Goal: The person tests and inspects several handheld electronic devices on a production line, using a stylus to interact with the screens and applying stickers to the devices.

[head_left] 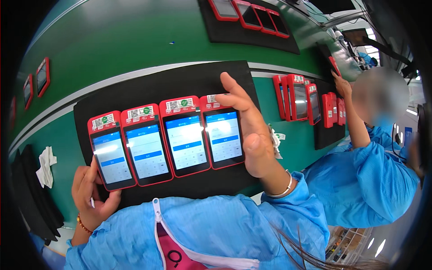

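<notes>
I have four red handsets lined up in the middle of the frame, all lying screen up on a black mat (216,74) over the green table (67,175): the first handset (112,157), the second handset (147,155), the third handset (186,141) and the fourth handset (223,137); all four screens are lit, each with a blue bar across it. At the lower left of the row I see the left hand (96,212), a finger along the first handset's left edge and the thumb by its bottom edge; I cannot tell whether that grip is clenched on it or merely resting there. At the right end the right hand (256,123) has its fingers spread, a released grip, with one finger over the fourth handset's label; I cannot tell whether it touches. Crumpled white paper (46,167) lies at the left of the frame; at the right sits a cluster of red handsets (299,101), and beyond it a co-worker in a blue sleeve (355,180) holds up another red handset (334,66).
</notes>
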Demonstrator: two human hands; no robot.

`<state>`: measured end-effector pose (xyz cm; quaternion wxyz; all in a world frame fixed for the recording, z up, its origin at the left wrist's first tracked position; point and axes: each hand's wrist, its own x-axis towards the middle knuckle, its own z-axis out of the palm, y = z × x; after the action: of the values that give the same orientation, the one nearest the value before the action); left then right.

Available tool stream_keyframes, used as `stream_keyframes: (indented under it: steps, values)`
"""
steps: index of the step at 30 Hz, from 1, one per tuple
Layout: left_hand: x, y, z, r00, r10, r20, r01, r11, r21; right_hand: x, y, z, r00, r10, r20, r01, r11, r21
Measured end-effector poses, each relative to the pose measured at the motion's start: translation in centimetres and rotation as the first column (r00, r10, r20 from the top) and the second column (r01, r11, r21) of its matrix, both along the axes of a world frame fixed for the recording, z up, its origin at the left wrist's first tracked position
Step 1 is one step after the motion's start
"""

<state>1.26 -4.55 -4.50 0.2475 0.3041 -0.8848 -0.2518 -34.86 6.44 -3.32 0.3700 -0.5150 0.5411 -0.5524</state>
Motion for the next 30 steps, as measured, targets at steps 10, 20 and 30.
stream_keyframes:
  steps: [10,20,30]
  values:
    - [0.16,-0.2,0.25,1.0,0.002,0.022,-0.002,1.0,0.017,0.32,-0.24,-0.26,1.0,-0.005,0.009,0.005,1.0,-0.023]
    - [0.24,-0.24,0.17,0.999,0.033,0.016,-0.034,0.999,0.024,0.08,-0.5,-0.18,0.999,-0.014,-0.052,0.012,0.999,-0.031]
    - [-0.56,0.25,0.26,1.0,0.003,-0.017,-0.003,1.0,0.031,-0.32,0.05,-0.06,0.993,-0.011,-0.116,0.011,1.0,-0.003]
